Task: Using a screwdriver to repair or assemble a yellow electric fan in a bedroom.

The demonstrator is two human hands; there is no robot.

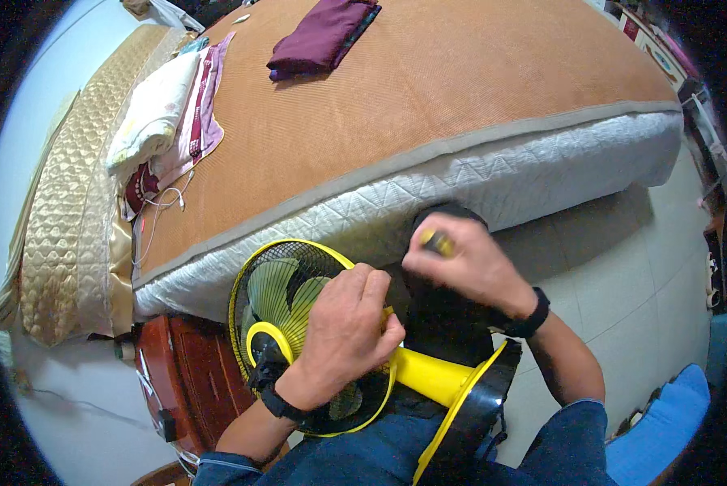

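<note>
Fingers [371,283] of left hand [343,336] curled over back of yellow-and-black fan [298,324], clamped there near motor housing; fan lying across lap, head toward bed [428,105], round base [477,405] at right. Right hand [473,263] closed round small yellow-tipped tool [438,241], just above fan. Likely light, bulky and top-heavy, with thin springy grille wires; best gripped by stiff yellow stem [428,377]. Beyond: wooden stool [193,373], folded maroon cloth [323,36], pillows [149,117].

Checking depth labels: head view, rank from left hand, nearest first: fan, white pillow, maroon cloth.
1. Fan: under the left hand, touching it, on the lap.
2. White pillow: upper left, at the bed's left side.
3. Maroon cloth: top centre, far across the bed.
</note>
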